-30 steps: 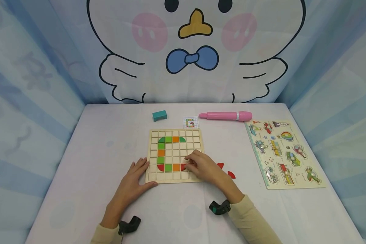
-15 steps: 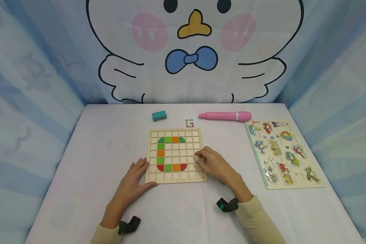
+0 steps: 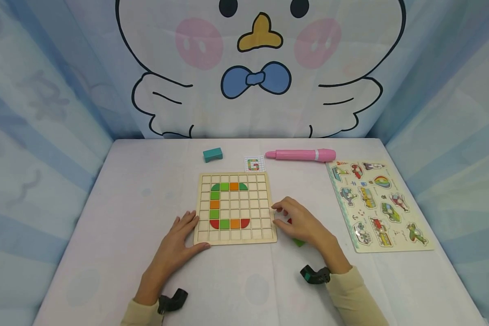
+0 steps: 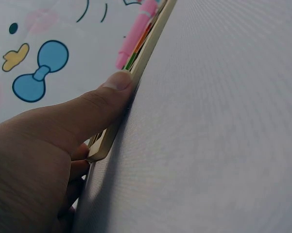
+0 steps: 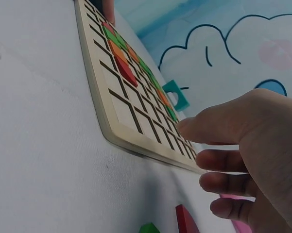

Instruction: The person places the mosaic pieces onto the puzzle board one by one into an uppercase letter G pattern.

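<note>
- Right now your left hand (image 3: 178, 244) lies flat and relaxed at the grid board's (image 3: 234, 208) 7 o'clock corner, thumb (image 4: 117, 83) pressed along its near edge; you grip nothing, and the contact looks meant to keep the board from sliding.
- Your right hand (image 3: 303, 224) hovers just off the board's right edge, at about 4 o'clock from its centre. The fingers (image 5: 218, 160) are loosely curled over the loose pieces and, as far as both views show, hold nothing yet.
- A red piece (image 5: 185, 221) and a green piece (image 3: 299, 242) lie on the table cloth (image 3: 126, 213) directly under that hand, apart from the board, within easy reach of your fingertips.
- On the board, the coloured tiles (image 3: 225, 204) form a C shape: a top row, a left column, and a bottom row ending in a red quarter-round. The cells at 3 o'clock of that shape are bare.
- A small pattern card (image 3: 254, 164) sits at 12 o'clock just beyond the board, facing you, so it reads as the model to copy.
- Further back, a teal block (image 3: 213, 154) lies at 11 o'clock and a pink pen (image 3: 301, 155) at 1 o'clock; a vehicle puzzle (image 3: 378, 204) rests well apart at 3 o'clock.
</note>
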{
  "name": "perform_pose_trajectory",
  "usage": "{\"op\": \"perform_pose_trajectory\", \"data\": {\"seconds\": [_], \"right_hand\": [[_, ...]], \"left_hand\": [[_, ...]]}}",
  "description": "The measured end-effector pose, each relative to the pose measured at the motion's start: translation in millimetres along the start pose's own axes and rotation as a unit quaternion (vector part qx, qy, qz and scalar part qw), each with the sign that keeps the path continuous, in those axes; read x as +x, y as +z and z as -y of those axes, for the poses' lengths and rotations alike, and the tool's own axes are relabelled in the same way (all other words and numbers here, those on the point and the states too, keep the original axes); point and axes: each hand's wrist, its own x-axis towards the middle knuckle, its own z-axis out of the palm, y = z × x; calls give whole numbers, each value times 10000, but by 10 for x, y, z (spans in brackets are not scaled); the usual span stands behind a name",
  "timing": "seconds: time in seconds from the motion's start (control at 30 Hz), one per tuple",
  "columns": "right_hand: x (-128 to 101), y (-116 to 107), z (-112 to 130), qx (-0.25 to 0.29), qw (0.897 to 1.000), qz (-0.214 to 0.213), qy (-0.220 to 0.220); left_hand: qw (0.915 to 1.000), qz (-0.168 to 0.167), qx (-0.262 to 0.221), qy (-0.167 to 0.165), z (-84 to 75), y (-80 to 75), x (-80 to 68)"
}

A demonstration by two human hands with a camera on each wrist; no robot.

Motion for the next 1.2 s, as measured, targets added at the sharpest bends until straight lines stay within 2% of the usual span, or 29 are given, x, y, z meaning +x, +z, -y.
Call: {"op": "perform_pose_trajectory", "data": {"seconds": [0.2, 0.43, 0.83, 1.07, 1.2], "right_hand": [[-99, -72, -51, -22, 9998, 187, 41], [-241, -123, -138, -131, 9996, 189, -163], [-444, -211, -294, -167, 9993, 306, -95], [-530, -263, -333, -187, 9982, 540, 191], [-552, -278, -346, -119, 9978, 640, 134]], "left_hand": [[10000, -3, 11, 11, 4, 2, 3], [10000, 41, -3, -34, 6, 3, 11], [10000, 55, -14, -65, -1, 4, 13], [10000, 49, -25, -78, 1, 3, 8], [9999, 57, -3, -87, 6, 10, 8]]}}
